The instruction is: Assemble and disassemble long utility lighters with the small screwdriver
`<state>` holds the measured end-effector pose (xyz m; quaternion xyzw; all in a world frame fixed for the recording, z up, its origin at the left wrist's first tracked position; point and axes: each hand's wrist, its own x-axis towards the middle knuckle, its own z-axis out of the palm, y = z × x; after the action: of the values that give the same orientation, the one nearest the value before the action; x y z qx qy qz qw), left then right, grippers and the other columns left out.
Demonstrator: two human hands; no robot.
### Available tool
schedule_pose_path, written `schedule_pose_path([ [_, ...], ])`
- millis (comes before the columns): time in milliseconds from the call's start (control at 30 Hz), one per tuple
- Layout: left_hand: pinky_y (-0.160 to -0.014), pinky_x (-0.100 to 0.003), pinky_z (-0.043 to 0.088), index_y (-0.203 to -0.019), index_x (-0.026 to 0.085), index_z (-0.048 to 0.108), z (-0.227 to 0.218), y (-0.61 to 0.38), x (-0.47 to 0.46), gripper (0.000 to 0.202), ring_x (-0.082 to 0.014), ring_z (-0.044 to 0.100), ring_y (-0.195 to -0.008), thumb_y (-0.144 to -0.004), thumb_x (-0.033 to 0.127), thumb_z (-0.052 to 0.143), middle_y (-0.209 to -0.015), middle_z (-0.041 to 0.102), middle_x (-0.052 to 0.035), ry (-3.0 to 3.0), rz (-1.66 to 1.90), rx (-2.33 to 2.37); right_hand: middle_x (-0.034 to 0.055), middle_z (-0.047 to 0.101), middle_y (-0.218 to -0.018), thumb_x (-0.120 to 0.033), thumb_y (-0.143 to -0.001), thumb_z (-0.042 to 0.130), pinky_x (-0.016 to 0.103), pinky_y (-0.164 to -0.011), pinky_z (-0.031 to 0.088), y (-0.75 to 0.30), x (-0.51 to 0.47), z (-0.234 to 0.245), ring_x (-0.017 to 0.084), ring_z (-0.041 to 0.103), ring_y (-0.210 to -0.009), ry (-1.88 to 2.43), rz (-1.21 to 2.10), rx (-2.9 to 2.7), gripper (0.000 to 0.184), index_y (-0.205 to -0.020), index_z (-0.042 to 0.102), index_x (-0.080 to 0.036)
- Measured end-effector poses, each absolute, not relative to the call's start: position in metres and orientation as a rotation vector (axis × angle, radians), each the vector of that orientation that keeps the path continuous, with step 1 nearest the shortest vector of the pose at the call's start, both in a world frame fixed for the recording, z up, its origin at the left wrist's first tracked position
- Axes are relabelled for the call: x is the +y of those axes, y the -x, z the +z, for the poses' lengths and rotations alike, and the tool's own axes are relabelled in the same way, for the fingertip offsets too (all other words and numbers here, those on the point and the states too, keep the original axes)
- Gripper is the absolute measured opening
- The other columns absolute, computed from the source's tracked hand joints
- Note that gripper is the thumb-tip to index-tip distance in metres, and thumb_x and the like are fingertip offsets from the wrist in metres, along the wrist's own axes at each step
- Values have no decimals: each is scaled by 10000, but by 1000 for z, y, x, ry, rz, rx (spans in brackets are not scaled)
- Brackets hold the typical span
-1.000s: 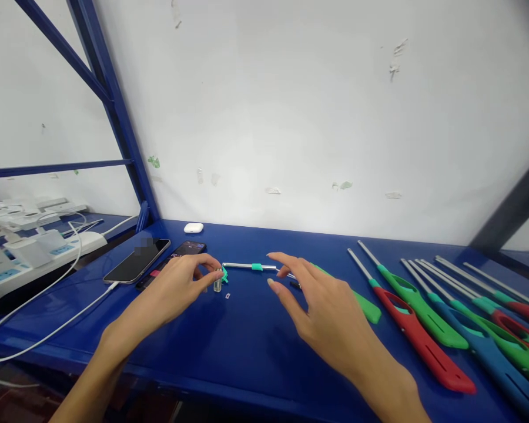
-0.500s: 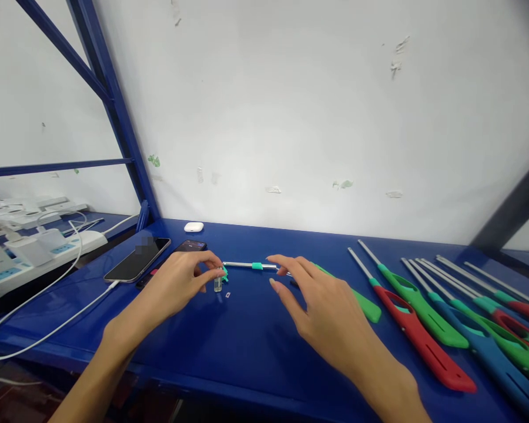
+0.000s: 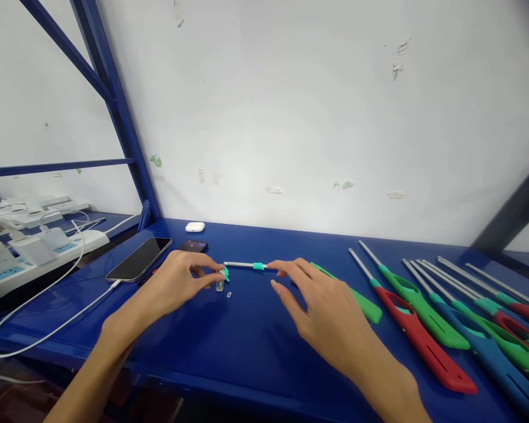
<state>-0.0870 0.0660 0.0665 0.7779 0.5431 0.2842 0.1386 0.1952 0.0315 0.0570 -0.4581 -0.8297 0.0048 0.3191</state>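
Note:
My left hand [image 3: 178,282] is closed in a pinch, thumb and fingertips on the top of a small clear fuel tank [image 3: 220,286]. A teal plastic piece [image 3: 226,273] sits right beside those fingertips. Behind lies a thin metal lighter tube [image 3: 240,264] with a teal collar [image 3: 258,266]. My right hand [image 3: 321,305] is open, its thumb well apart from its fingers. Its index fingertip is at the tube's right end, seemingly touching it. A green lighter casing [image 3: 365,304] lies partly hidden behind this hand. A tiny pale metal piece [image 3: 229,294] rests near the tank.
Several long lighters with red, green and blue handles lie at the right, among them a red one [image 3: 427,341]. At the left are a phone [image 3: 139,259] on a white cable, a second phone [image 3: 193,245], a white earbud case [image 3: 194,227] and power strips [image 3: 48,258].
My right index finger has come down to the end of the lighter tube. My left hand keeps its pinch on the tank, almost in the same place.

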Motion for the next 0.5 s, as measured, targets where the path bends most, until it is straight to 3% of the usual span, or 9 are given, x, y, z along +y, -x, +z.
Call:
schedule_pose_path([
  [233, -702, -288, 511, -1116, 278, 831, 69, 84, 62, 324, -258, 730, -940, -1009, 468, 591, -1097, 798, -57, -2385, 750, 1574, 10, 756, -1155, -326, -1061, 546, 362, -626, 492, -196, 34, 54, 239, 750, -768, 1325, -54, -2134, 283, -1328, 636, -300],
  [500, -900, -364, 533, -1108, 290, 825, 57, 85, 63, 324, -277, 728, -1033, -1010, 394, 535, -1128, 785, -46, -2439, 527, 1579, -14, 741, -875, -454, -1047, 535, 336, -639, 425, -200, 36, 56, 229, 694, -699, 1540, 141, -1886, 279, -1233, 676, -299],
])
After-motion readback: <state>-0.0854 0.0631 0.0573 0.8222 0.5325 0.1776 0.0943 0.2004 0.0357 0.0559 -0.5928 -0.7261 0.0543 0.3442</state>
